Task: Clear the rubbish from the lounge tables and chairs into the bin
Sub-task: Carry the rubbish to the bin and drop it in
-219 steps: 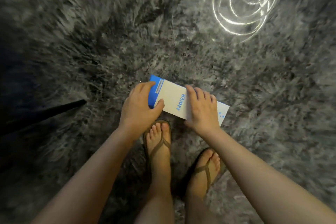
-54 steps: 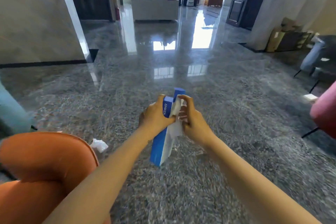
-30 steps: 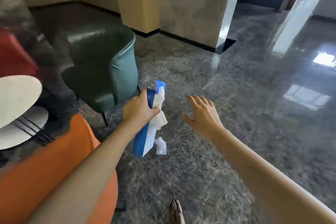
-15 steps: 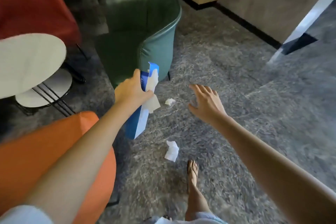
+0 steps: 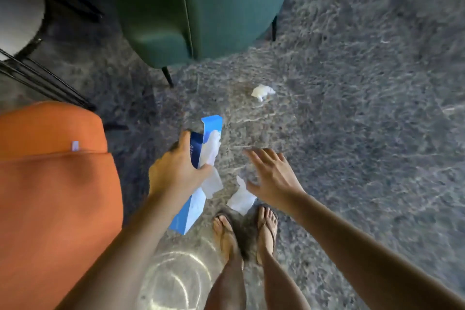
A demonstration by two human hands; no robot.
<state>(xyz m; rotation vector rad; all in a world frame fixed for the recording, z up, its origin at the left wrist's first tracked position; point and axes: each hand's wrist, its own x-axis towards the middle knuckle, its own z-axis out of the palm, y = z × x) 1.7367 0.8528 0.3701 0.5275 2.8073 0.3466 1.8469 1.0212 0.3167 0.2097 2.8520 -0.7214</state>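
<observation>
My left hand (image 5: 176, 171) grips a blue and white cardboard box (image 5: 193, 206) with its top flap open and white tissue stuffed in and hanging out. My right hand (image 5: 271, 176) is spread with straight fingers, hovering just above a white crumpled tissue (image 5: 240, 199) on the grey marble floor in front of my sandalled feet. A second crumpled tissue (image 5: 263, 92) lies further ahead on the floor, near the green chair.
A green armchair (image 5: 201, 7) stands ahead. An orange chair (image 5: 50, 184) fills the left side. A round white side table (image 5: 17, 15) with black wire legs is at the far left. Grey marble floor (image 5: 364, 108) lies to the right.
The view has tilted down as I stepped towards the tissues. My right hand has dropped to just above the nearer tissue. My left hand still holds the box.
</observation>
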